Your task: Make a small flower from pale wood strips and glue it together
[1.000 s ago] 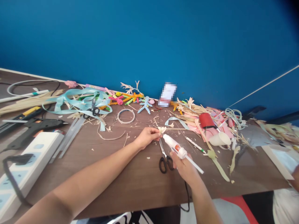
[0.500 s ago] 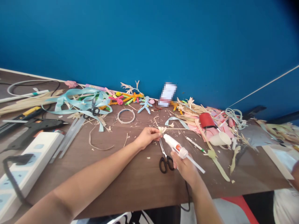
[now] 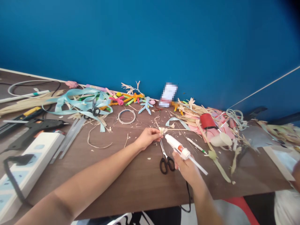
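Observation:
Near the middle of the table, my left hand (image 3: 149, 138) pinches a small pale straw-like flower (image 3: 162, 130) between thumb and fingertips. My right hand (image 3: 187, 168) is wrapped round the grip of a white hot glue gun (image 3: 177, 146), with a translucent glue stick (image 3: 198, 166) poking out of its back end. The gun's nozzle points up and left, close by the flower; whether they touch I cannot tell. Black-handled scissors (image 3: 167, 162) lie on the table between my two hands, tips toward the flower.
A white power strip (image 3: 35, 168), a black glue gun (image 3: 37, 126) and clear glue sticks (image 3: 70, 137) lie at left. Light-blue ribbon (image 3: 67, 101) and fuzzy coloured figures line the wall. A red spool (image 3: 207, 121) and dried husks sit at right, where another person's arm (image 3: 297, 175) shows.
My right hand and the white glue gun have shifted slightly right and down, away from the flower. My left hand stays almost in place.

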Motion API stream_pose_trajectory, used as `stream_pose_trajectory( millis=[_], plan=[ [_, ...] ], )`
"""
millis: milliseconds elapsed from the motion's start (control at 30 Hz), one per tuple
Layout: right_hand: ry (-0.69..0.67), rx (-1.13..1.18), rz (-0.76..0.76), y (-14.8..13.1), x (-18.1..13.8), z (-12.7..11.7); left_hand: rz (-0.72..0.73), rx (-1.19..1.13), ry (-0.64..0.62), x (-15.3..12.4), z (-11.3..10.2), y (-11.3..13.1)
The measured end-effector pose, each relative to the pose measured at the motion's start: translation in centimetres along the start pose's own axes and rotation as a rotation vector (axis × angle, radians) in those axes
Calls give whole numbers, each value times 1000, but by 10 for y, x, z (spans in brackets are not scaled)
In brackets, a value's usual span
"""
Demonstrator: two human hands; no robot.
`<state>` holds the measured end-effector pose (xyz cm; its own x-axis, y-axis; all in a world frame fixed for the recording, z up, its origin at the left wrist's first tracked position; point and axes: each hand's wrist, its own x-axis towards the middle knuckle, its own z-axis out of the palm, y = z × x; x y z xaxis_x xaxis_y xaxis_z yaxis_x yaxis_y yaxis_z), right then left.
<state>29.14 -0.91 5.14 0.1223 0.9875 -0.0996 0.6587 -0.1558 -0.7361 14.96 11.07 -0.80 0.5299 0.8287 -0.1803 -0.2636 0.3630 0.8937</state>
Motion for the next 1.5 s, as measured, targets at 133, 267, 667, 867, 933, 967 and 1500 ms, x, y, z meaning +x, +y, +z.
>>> stream_pose_trajectory(
  millis=[133, 267, 667, 867, 933, 967, 1500],
  plan=[
    [-19, 3, -19, 1, 2, 1, 3, 7, -7, 0, 0, 0],
    [-12, 5, 2, -1, 3, 1, 6, 16, -21, 0, 0, 0],
    [-28, -17, -4, -2, 3, -1, 6, 6, -21, 0, -1, -1],
    [-17, -7, -16, 0, 3, 0, -11, 1, -18, 0, 0, 0],
    [-26, 4, -17, 1, 3, 0, -7, -4, -25, 0, 0, 0],
    [-28, 8, -14, 0, 3, 0, -5, -4, -28, 0, 0, 0],
    [0, -19, -5, 11, 0, 3, -9, -8, -18, 0, 0, 0]
  ],
)
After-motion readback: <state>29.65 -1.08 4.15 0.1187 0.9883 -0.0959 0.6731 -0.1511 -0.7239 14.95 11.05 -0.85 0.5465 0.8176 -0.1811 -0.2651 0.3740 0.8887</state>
